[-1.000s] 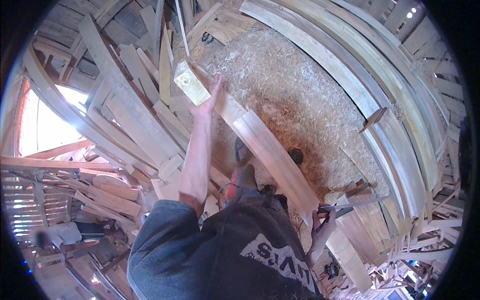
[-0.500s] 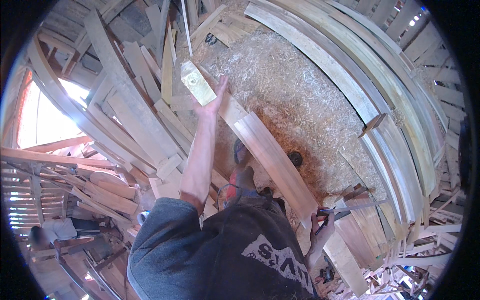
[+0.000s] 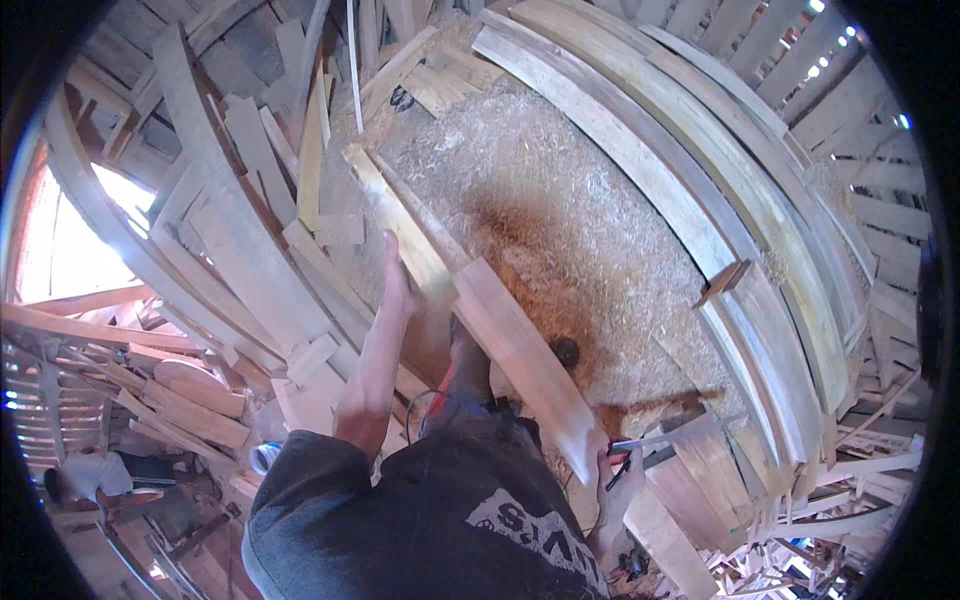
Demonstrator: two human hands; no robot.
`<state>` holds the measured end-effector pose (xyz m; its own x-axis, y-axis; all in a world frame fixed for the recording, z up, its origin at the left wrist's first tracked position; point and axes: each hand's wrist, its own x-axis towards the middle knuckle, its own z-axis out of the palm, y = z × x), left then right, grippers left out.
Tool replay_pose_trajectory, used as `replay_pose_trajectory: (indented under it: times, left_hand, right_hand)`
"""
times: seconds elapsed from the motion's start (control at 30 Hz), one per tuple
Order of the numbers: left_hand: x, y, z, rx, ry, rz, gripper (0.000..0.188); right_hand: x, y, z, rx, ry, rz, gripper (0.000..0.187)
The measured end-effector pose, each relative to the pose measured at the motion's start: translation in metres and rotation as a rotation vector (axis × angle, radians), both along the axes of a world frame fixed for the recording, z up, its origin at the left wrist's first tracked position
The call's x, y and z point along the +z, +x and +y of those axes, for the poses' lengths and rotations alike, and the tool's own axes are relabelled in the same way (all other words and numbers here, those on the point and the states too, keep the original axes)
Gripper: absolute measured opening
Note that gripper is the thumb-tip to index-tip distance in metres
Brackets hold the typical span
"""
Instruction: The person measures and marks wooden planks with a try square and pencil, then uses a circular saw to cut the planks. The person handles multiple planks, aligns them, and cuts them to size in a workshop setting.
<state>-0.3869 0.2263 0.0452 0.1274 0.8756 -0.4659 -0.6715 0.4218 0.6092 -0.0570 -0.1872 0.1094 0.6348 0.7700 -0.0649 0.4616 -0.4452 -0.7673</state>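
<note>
My left hand (image 3: 402,290) grips the side of a pale wooden board (image 3: 408,222), its fingers partly hidden behind the wood. The board is tilted and lies along the far end of a reddish-brown plank (image 3: 525,350), which slants from the middle toward my right side. At the plank's near end, my right hand (image 3: 622,488) is closed around a dark, pen-like tool (image 3: 617,472). A thin grey metal strip with a dark end (image 3: 658,455) sticks out to the right beside that hand; whether the fingers hold it too is unclear.
Long curved timbers (image 3: 690,190) stack along the right, with a small brown block (image 3: 722,283) across them. More curved planks (image 3: 215,170) lean at the left. Wood shavings (image 3: 600,200) cover the floor. Another person (image 3: 105,473) is at the lower left.
The pale board has swung from showing its end face to showing its long side, and come down toward the reddish-brown plank. My left hand has moved lower with it. My right hand stays by the plank's end.
</note>
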Motion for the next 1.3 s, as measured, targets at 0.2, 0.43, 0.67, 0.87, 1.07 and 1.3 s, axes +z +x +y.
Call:
replay_pose_trajectory:
  times: [0.2,0.43,0.67,0.87,1.07,1.3]
  left_hand:
    - [-0.068,-0.014,0.016,0.014,0.118,0.323,0.086]
    - [-0.066,-0.067,0.105,-0.062,-0.04,1.207,0.12]
    - [-0.087,-0.054,0.205,-0.334,-0.288,1.701,0.137]
    - [-0.118,-0.078,0.311,-0.096,0.051,1.803,0.125]
    - [-0.111,-0.094,0.394,-0.145,-0.136,1.729,0.11]
    - [-0.1,-0.087,0.391,-0.068,-0.137,1.72,0.104]
  right_hand:
    - [0.013,-0.005,0.058,-0.072,0.003,-0.022,0.03]
    - [0.027,-0.033,0.194,-0.039,-0.136,-0.054,0.038]
    - [0.02,-0.024,0.317,0.221,-0.173,-0.275,0.033]
    - [-0.001,0.009,0.336,0.185,-0.427,-0.293,0.035]
    - [-0.01,0.045,0.339,0.089,-0.505,-0.351,0.048]
    - [0.121,0.01,0.572,0.037,-0.1,-0.109,0.045]
